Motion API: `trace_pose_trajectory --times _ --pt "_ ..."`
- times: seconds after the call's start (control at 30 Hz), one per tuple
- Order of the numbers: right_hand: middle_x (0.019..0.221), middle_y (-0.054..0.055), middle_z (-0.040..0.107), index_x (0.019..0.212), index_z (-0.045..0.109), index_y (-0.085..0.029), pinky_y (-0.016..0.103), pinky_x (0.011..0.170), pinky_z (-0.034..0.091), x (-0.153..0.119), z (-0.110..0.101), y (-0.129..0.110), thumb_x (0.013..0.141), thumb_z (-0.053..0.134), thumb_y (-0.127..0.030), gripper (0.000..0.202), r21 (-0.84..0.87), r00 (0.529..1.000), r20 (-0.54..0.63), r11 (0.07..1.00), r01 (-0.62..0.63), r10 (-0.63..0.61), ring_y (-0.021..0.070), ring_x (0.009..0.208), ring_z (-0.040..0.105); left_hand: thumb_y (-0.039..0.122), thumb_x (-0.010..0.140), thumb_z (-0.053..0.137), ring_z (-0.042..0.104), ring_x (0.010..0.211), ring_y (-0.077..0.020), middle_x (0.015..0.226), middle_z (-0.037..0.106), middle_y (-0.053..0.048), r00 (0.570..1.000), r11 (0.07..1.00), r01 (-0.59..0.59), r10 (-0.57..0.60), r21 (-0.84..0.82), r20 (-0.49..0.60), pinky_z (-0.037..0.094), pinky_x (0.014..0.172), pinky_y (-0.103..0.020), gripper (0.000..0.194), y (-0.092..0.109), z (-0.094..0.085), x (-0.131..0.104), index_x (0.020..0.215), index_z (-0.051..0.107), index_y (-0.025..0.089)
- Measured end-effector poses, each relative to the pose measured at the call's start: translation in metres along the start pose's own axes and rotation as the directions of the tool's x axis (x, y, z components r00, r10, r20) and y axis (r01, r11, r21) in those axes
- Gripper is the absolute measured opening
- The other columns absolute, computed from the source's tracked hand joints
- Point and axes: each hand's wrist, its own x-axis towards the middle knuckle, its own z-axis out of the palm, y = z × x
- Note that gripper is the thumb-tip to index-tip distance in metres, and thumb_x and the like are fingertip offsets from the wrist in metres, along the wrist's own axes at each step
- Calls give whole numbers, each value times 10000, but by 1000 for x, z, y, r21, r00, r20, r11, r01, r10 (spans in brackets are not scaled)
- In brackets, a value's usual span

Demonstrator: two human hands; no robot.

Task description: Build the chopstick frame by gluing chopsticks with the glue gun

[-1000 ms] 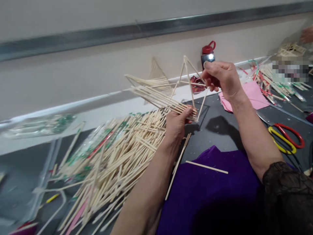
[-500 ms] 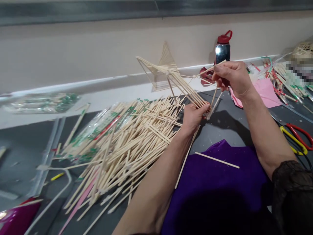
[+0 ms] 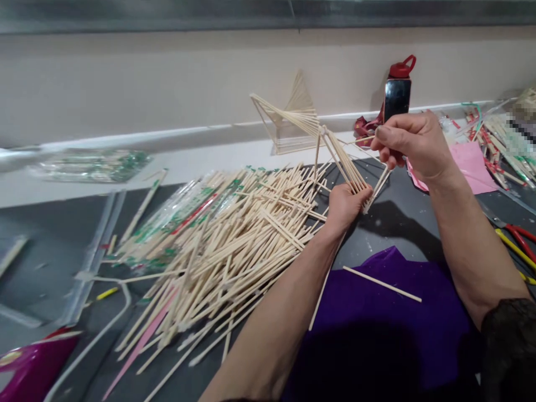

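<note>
A fan-like framework of thin wooden sticks rises over the back of the table. My left hand is closed round its lower end, where several sticks come together. To the right and higher up, my right hand pinches the end of a single stick, which points left toward the framework. Whether that stick touches the framework cannot be made out. A large heap of loose sticks lies left of my left hand. One stick rests on a purple cloth in front of me.
Behind my right hand stands a red-capped bottle with a phone before it. Pink paper, scissors and wrapped sticks lie at right. Plastic-wrapped sticks and a magenta packet are at left. A wall runs along the back.
The view has shifted, so most things appear further right. The stick in my right hand has tilted from upward to nearly level, its far end now left of the fingers.
</note>
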Motion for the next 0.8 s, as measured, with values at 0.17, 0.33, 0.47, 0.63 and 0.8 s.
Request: trace_pose_trajectory --times 0.17,0.33,0.47,0.63,0.8 --pt "545 -15 568 609 620 -159 189 413 357 8 1 13 816 643 -230 220 -71 994 -91 995 -69 63 55 421 475 290 616 695 518 449 -102 561 628 11 1000 994 26 -25 -105 7 384 399 -201 187 2 -2 0 715 714 134" --pt "551 7 556 544 576 -182 211 489 399 10 8 22 772 570 -113 239 -287 998 -39 956 -60 51 102 521 526 272 584 726 520 439 -98 550 636 7 996 987 77 -70 -137 59 382 388 -197 181 7 -2 -4 699 717 132" --pt "587 21 583 546 589 -192 227 536 417 8 9 17 766 575 -119 232 -318 1000 3 948 -18 20 130 602 562 294 574 762 526 443 -95 563 651 2 994 987 80 -69 -139 81 377 386 -190 211 5 -1 -4 701 719 132" --pt "637 14 618 612 632 -180 228 522 409 3 -2 -3 811 583 -197 207 -288 998 -57 957 23 -41 109 573 557 297 575 770 547 452 -99 581 663 -20 994 982 95 -86 -165 65 379 384 -187 217 3 0 -2 685 702 123" --pt "592 7 618 623 658 -182 239 437 376 -6 -24 -10 810 597 -213 199 -339 982 -169 941 25 -87 102 454 526 286 558 784 530 430 -89 559 647 -24 994 972 104 -93 -210 61 371 365 -182 226 4 1 -2 680 700 116"
